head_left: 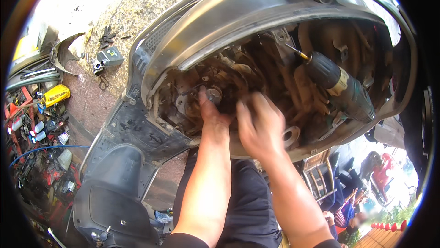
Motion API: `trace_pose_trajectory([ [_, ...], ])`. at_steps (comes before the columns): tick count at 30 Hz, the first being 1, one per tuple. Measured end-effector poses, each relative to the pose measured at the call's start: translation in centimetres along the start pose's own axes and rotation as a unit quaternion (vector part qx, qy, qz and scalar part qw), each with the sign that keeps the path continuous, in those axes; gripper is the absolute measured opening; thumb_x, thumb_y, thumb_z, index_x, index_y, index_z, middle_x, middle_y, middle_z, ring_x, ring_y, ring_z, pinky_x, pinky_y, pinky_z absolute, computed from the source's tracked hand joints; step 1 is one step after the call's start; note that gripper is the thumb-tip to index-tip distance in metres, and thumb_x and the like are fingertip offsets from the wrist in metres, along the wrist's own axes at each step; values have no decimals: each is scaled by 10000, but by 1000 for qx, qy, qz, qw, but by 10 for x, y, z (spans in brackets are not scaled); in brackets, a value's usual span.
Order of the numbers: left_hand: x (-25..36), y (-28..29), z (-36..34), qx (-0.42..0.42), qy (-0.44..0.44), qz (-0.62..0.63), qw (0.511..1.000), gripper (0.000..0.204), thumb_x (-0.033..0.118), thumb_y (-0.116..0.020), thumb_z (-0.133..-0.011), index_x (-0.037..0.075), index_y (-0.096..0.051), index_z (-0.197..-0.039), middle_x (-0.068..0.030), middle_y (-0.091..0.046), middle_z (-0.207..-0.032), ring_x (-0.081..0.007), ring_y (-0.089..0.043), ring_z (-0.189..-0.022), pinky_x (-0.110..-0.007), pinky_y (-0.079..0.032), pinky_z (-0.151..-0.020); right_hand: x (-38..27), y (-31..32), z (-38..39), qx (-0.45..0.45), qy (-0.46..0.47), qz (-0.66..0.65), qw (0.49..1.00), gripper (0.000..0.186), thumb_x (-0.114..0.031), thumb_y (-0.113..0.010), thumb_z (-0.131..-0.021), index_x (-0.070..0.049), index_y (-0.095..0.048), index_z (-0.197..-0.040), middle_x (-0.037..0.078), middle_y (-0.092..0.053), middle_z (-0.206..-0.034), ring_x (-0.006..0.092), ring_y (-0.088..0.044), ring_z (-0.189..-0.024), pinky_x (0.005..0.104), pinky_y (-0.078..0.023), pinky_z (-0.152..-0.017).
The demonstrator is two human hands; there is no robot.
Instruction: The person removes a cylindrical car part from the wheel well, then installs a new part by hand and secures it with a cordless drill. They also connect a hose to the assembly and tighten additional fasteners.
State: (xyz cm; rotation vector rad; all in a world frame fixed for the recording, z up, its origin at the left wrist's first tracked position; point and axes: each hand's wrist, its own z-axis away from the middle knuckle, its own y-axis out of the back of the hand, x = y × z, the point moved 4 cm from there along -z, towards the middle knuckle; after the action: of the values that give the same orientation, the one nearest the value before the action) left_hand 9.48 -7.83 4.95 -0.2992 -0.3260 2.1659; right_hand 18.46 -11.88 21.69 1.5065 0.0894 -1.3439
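Observation:
Dark, worn body panels of a scooter surround an open bay of dirty engine parts. Inside its left part, my left hand has its thumb against a small round metal part; its other fingers are mostly hidden below. To its right my right hand is over the bay, smeared by motion with the fingers bent, and whatever it may hold cannot be made out. A cordless drill with a long bit lies across the bay's right side, its bit pointing up and left.
Left of the scooter, a dark bottle-like container and black gloves lie on the ground. A heap of tools and parts with a yellow container fills the far left. People and a red motorcycle are at the lower right.

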Motion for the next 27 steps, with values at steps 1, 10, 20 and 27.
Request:
trace_pose_trajectory([
  [1,2,1,-3,21,-6,13,1000,730,640,-544,-922,65,-582,-1371,-154,-571,-1446,-358,-527,-1310,-498,-413,-1136,18,-25,-17,-29,-49,18,998,153,-163,-609,-944,-25,-660,-990,226,-689,-945,464,-653,-854,520,-534,-739],
  [10,-1,28,-31,45,-22,90,995,638,550,-652,-902,79,-608,-1331,-154,-651,-1290,-344,-596,-1216,-506,-480,-1073,183,-167,-112,-63,-38,233,970,408,-312,-569,-951,-16,-701,-1199,242,-672,-1265,427,-626,-1196,478,-453,-1079],
  [20,-1,36,-19,-54,-31,32,998,612,500,-734,-871,152,-559,-1343,-65,-626,-1294,-294,-589,-1206,-526,-485,-1037,197,-114,-142,-186,-96,335,919,417,-316,-577,-948,-12,-690,-1210,249,-673,-1249,431,-631,-1179,478,-465,-1056],
  [27,-19,56,-31,-44,-11,98,994,607,549,-648,-924,133,-534,-1350,-87,-613,-1286,-306,-606,-1198,-516,-546,-991,201,-115,-148,-219,-101,362,900,424,-319,-582,-946,-9,-683,-1217,255,-674,-1238,434,-634,-1167,479,-473,-1040],
])
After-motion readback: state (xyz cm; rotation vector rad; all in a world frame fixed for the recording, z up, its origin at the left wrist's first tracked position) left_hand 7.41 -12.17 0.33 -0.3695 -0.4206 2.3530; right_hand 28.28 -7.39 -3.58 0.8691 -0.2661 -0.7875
